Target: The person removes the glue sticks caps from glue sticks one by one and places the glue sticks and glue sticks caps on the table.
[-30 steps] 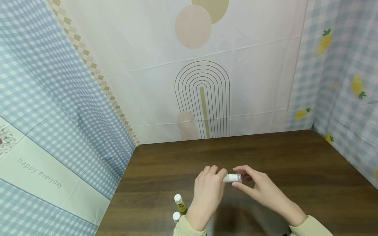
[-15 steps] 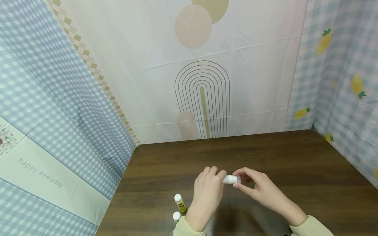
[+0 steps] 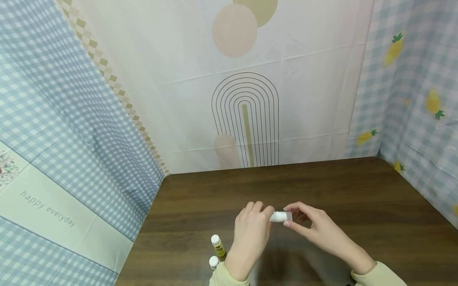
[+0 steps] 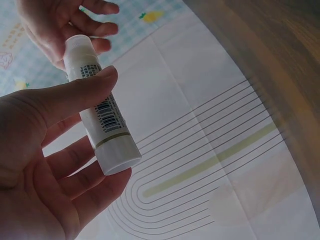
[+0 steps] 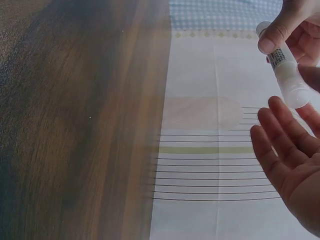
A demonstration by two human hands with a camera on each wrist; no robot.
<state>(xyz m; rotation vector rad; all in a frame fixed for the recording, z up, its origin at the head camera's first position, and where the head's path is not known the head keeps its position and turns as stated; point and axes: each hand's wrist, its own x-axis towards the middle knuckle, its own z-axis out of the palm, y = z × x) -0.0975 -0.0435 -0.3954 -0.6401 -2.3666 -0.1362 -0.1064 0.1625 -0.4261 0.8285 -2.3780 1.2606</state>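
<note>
A white glue stick with a barcode label lies across my left hand, which grips its barrel between the thumb and the fingers. Its white capped end points away from my right hand. At the other end is a translucent ridged base, which my right thumb and forefinger pinch. The other right fingers spread loosely, as the right wrist view shows. Both hands hold the stick above the table. In the head view, my left fingers hide most of the barrel.
A second glue stick, with a white cap and yellow label, stands on the brown wooden table left of my left wrist. Another white cap shows nearer, its body partly hidden by my sleeve. Patterned cloth hangs behind the table.
My right thumb and forefinger shift very slightly to the right at the base of the glue stick. The left hand keeps its grip almost unmoved, and the standing sticks stay put.
</note>
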